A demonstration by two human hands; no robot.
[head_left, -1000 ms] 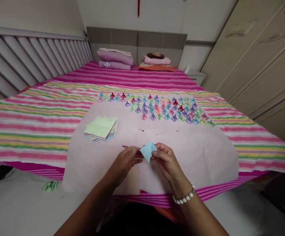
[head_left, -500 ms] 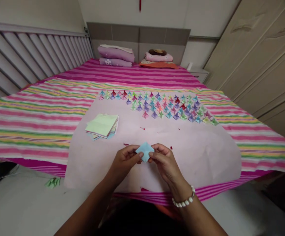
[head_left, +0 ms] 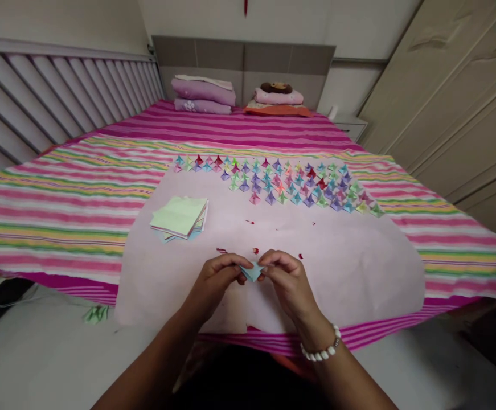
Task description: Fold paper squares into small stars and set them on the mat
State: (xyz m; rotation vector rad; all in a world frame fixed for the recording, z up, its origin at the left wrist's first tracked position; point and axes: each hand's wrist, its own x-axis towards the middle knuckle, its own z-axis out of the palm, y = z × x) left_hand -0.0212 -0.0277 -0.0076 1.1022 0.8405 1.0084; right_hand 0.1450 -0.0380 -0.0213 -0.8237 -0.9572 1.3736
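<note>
Head; both hands (head_left: 217, 278) (head_left: 289, 279) nearly closed; pinching folded light-blue paper (head_left: 252, 273)

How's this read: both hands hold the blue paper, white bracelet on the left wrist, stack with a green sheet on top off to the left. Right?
One miss: the white bracelet is on the right wrist, as the head view shows. Rest holds: left hand and right hand hold the blue paper, and the stack with a green sheet on top is off to the left.
</note>
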